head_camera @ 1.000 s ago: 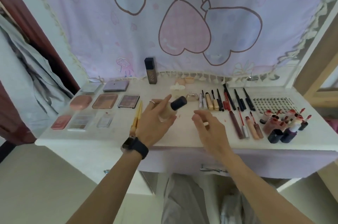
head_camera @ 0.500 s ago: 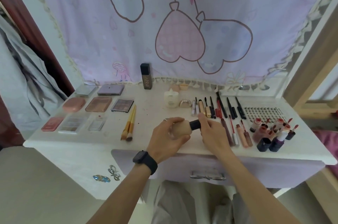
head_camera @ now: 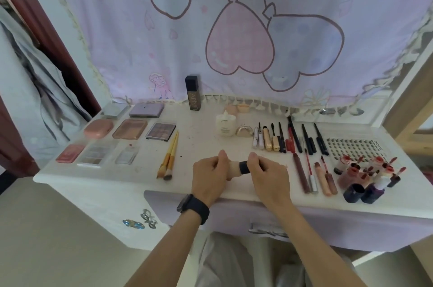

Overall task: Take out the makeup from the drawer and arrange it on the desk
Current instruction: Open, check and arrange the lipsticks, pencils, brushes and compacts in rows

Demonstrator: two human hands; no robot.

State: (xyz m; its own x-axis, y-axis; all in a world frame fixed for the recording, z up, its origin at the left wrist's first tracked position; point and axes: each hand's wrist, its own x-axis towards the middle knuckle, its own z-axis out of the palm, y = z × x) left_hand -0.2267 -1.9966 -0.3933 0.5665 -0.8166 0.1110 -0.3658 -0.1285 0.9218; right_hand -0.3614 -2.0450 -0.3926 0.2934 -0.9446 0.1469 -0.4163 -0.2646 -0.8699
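Behind the white desk (head_camera: 199, 136) a pale purple cloth (head_camera: 239, 47) printed with balloons was hung, and most of the makeup was already laid out in groups: palettes (head_camera: 130, 129) at the left, two brushes (head_camera: 169, 157) beside them, pencils (head_camera: 295, 139) and lip tubes (head_camera: 314, 174) to the right. A small beige bottle (head_camera: 234, 168) was held on its side just above the front of the desk, between the brushes and the lip tubes. Its body was wrapped by the left hand (head_camera: 210, 176), a dark watch (head_camera: 193, 208) on that wrist, while its black cap (head_camera: 243, 167) was pinched by the fingers and thumb of the right hand (head_camera: 267, 176). Both hands were turned backs up with thumbs on top, and the forearms were brought together from below. Whether the cap was being tightened or loosened could not be told. The step was judged to be the placing of this bottle; a firm cap would be needed first, then an upright set-down on the bare middle patch, clear of the brush tips.
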